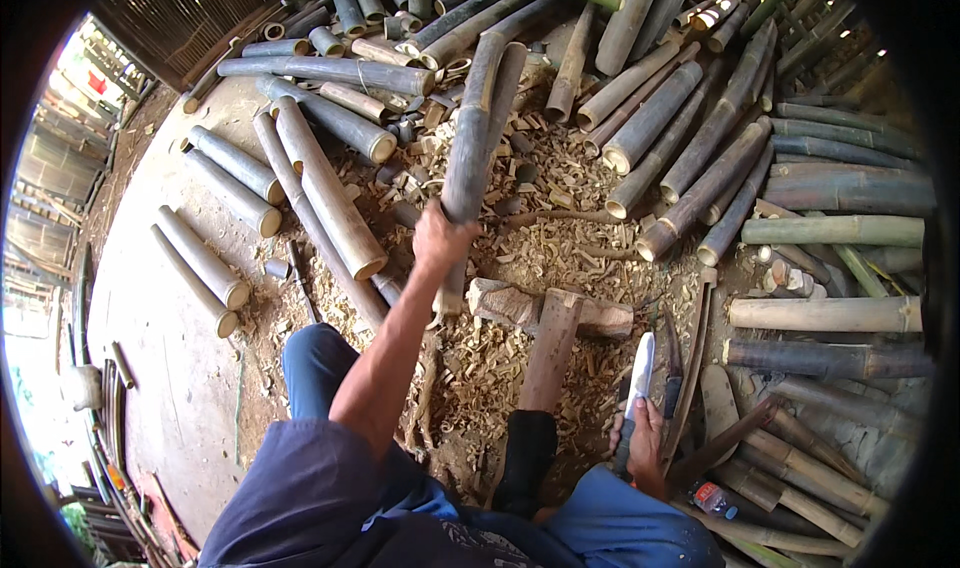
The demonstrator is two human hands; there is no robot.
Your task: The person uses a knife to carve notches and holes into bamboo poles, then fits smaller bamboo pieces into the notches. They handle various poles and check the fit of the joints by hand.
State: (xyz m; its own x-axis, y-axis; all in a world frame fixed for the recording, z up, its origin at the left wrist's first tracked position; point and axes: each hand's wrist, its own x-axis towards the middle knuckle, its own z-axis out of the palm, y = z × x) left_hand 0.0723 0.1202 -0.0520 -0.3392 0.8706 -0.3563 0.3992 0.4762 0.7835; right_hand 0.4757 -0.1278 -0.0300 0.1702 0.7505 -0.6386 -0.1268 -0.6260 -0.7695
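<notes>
My left hand (440, 240) is wrapped round a grey bamboo pole (466, 158), near its lower end. The pole stands steeply tilted, its top pointing away from me; another bamboo length (508, 78) shows along its right side. Low on the right, my right hand (648, 436) grips a knife (641, 368) by its handle, with the pale broad blade pointing up and away. Between my hands a wooden post (552, 356) slants toward me, its far end against a short rough log (506, 304). The knife is apart from the bamboo.
Bamboo shavings (555, 188) cover the ground. Cut bamboo lengths (325, 193) lie on the left, and more bamboo poles (710, 183) are heaped on the right. A plastic bottle (714, 501) lies near my right knee. A dark-handled blade (672, 366) rests beside the knife.
</notes>
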